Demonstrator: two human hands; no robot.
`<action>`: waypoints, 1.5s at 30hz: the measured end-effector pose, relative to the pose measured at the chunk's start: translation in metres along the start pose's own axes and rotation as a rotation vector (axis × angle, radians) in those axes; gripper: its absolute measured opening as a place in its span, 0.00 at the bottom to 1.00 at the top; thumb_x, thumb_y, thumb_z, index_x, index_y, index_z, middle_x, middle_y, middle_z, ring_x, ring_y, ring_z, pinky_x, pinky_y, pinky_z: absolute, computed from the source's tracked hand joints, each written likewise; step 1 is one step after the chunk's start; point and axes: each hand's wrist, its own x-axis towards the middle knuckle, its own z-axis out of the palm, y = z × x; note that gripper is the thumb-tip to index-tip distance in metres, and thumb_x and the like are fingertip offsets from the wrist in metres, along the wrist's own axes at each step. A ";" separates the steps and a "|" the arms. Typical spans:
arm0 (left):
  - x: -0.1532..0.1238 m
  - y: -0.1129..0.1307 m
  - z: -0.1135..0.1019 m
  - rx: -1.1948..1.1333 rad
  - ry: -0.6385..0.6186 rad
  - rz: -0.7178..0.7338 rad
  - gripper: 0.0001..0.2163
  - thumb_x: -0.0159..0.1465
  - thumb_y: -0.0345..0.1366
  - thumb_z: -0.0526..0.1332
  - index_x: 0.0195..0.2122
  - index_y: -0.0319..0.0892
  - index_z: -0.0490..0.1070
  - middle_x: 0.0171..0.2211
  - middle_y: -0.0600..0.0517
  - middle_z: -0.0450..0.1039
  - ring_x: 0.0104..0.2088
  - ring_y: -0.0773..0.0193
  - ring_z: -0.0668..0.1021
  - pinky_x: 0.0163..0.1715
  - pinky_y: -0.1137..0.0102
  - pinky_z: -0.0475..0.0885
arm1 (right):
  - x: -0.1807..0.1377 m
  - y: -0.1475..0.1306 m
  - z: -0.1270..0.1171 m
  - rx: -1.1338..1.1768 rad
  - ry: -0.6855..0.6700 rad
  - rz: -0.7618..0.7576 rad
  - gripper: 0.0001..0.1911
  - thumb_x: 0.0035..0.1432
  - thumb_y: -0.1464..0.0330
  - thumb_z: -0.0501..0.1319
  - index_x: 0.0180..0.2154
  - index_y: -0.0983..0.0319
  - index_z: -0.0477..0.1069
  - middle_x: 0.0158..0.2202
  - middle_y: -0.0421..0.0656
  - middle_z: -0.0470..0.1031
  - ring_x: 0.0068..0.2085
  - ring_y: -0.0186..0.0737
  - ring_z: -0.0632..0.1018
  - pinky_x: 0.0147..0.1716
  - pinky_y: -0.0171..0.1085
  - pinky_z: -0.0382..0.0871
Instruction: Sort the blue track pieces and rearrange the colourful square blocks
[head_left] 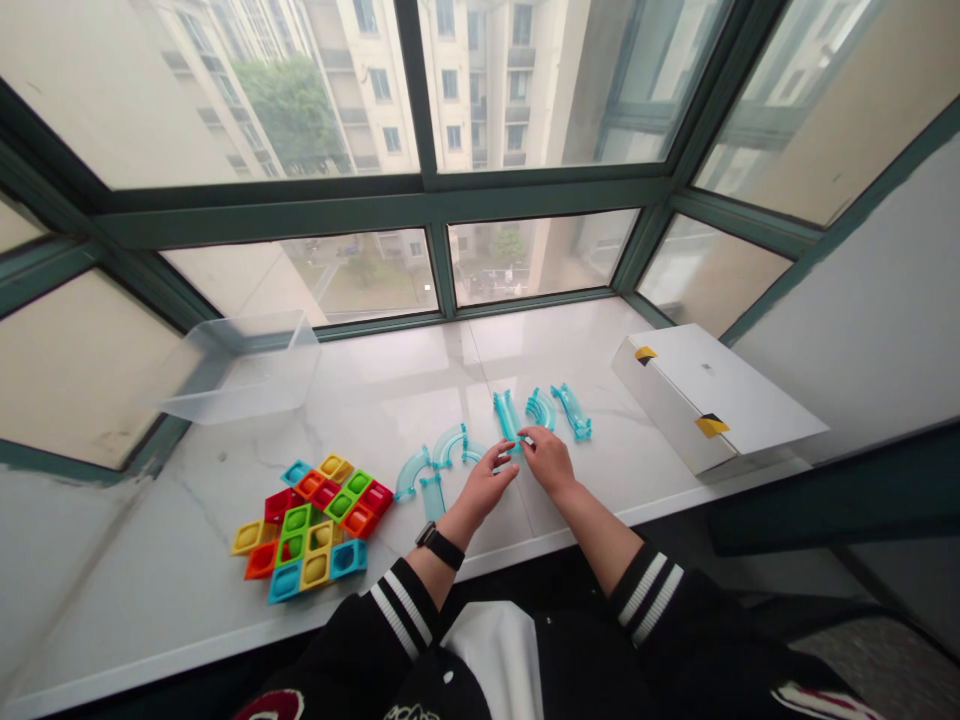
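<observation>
White veined ledge [360, 385]: is carrying | clear bin [225, 402]: is standing back left | multicoloured blocks [319, 538]: are lying clustered front left | translucent blue pieces [507, 413], straight and curved: are lying mid-ledge | white box [739, 390]: is resting right

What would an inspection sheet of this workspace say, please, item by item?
Surface: white countertop with faint grey veining.
Job's things: translucent blue track pieces, straight and curved.
Clutter: colourful blocks and translucent plastic bin at left; white box at right.
Hands: left hand and right hand, fingers bent, beside one straight piece; grip unclear.
Cables: nothing seen.
Surroundings: dark green window frames, with buildings outside.
</observation>
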 end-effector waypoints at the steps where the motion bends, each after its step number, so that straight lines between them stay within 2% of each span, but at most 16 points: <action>1: 0.000 0.000 0.000 -0.001 -0.002 0.000 0.23 0.62 0.39 0.72 0.59 0.48 0.75 0.72 0.43 0.62 0.64 0.45 0.74 0.64 0.49 0.69 | -0.001 0.000 0.000 0.004 0.000 -0.004 0.12 0.66 0.71 0.59 0.48 0.58 0.79 0.49 0.46 0.82 0.41 0.43 0.82 0.47 0.43 0.76; 7: -0.001 -0.001 -0.001 0.018 0.000 0.007 0.24 0.62 0.39 0.72 0.60 0.49 0.74 0.71 0.43 0.64 0.65 0.44 0.74 0.63 0.49 0.70 | -0.007 -0.001 -0.003 0.010 -0.012 0.017 0.22 0.64 0.72 0.59 0.58 0.56 0.75 0.54 0.46 0.81 0.38 0.40 0.82 0.47 0.42 0.77; 13: -0.001 -0.002 -0.001 0.041 -0.001 0.020 0.25 0.63 0.39 0.70 0.61 0.48 0.71 0.67 0.42 0.68 0.64 0.45 0.73 0.63 0.50 0.70 | -0.014 0.001 -0.002 0.036 -0.013 0.067 0.28 0.63 0.73 0.60 0.63 0.54 0.69 0.53 0.45 0.82 0.35 0.39 0.82 0.47 0.42 0.78; 19: 0.002 -0.007 0.000 0.019 0.009 0.035 0.29 0.61 0.40 0.72 0.63 0.47 0.68 0.68 0.39 0.65 0.63 0.45 0.75 0.63 0.47 0.69 | -0.017 0.001 -0.001 0.023 -0.018 0.091 0.28 0.63 0.73 0.61 0.63 0.54 0.68 0.52 0.44 0.84 0.35 0.41 0.84 0.47 0.43 0.78; 38: 0.001 -0.012 -0.002 0.050 -0.009 0.020 0.29 0.63 0.39 0.70 0.64 0.46 0.67 0.69 0.39 0.64 0.63 0.45 0.75 0.62 0.49 0.70 | -0.021 0.004 0.001 0.024 -0.026 0.070 0.25 0.64 0.72 0.60 0.62 0.55 0.70 0.53 0.46 0.83 0.37 0.41 0.84 0.48 0.43 0.78; 42: 0.000 -0.010 -0.012 0.159 0.001 0.046 0.26 0.65 0.39 0.67 0.64 0.47 0.68 0.67 0.41 0.68 0.59 0.49 0.78 0.56 0.53 0.76 | -0.022 0.004 -0.003 0.045 -0.017 0.074 0.24 0.65 0.72 0.59 0.61 0.56 0.69 0.53 0.45 0.83 0.37 0.41 0.84 0.47 0.44 0.78; 45: -0.006 -0.007 -0.032 0.302 0.073 0.088 0.23 0.67 0.40 0.63 0.63 0.48 0.69 0.65 0.43 0.70 0.56 0.52 0.79 0.51 0.58 0.78 | -0.029 0.008 -0.006 0.088 0.004 0.100 0.22 0.65 0.71 0.59 0.60 0.57 0.70 0.51 0.45 0.83 0.36 0.40 0.83 0.46 0.43 0.78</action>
